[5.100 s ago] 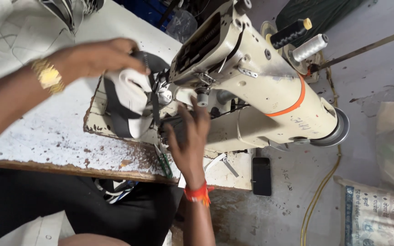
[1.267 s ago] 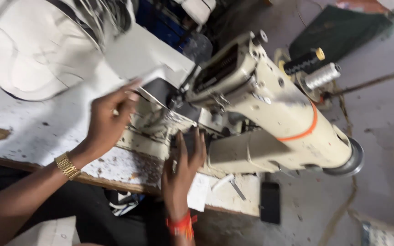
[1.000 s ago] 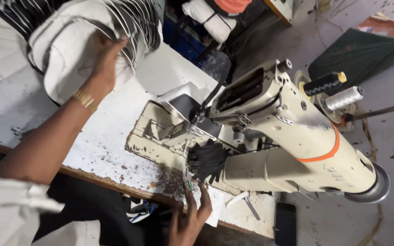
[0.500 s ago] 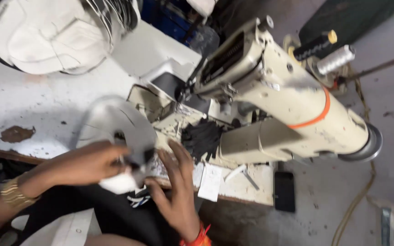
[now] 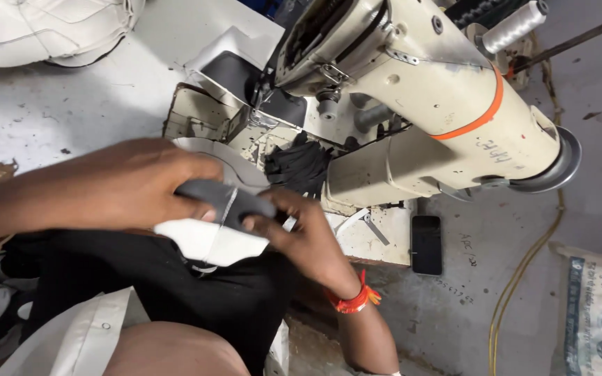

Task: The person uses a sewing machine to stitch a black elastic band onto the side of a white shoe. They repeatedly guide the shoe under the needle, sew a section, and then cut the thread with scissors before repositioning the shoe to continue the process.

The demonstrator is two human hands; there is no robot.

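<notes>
Near the bench's front edge, at about 7 o'clock from the sewing machine: both hands meet over one workpiece.
Workpiece: a shoe upper piece (image 5: 221,223), grey panel on top with a pale line of stitching, white panel below, held above the person's lap, just clear of the bench (image 5: 57,104).
Left hand: the left hand (image 5: 130,184) comes in from 9 o'clock; its fingers (image 5: 200,170) are curled closed over the grey panel's upper edge.
Right hand: the right hand (image 5: 308,240), with an orange wrist thread (image 5: 353,301), comes up from 5 o'clock; thumb and fingertips are pinched closed on the grey panel's right end.
Machine: a cream post-bed sewing machine (image 5: 419,90) with an orange band sits at 1 o'clock from the hands; a dark cloth (image 5: 299,166) lies at its base, just beside the hands.
Doing it well: judging by the grip, the two layers are being lined up; it would help to keep both pinches near the seam line, edges flush and the piece flat, without stretching the white panel.
Around: a stack of white upper pieces (image 5: 50,28) at 11 o'clock, a dark phone (image 5: 426,244) at 3 o'clock, a thread cone (image 5: 513,26) at the machine's far end.
</notes>
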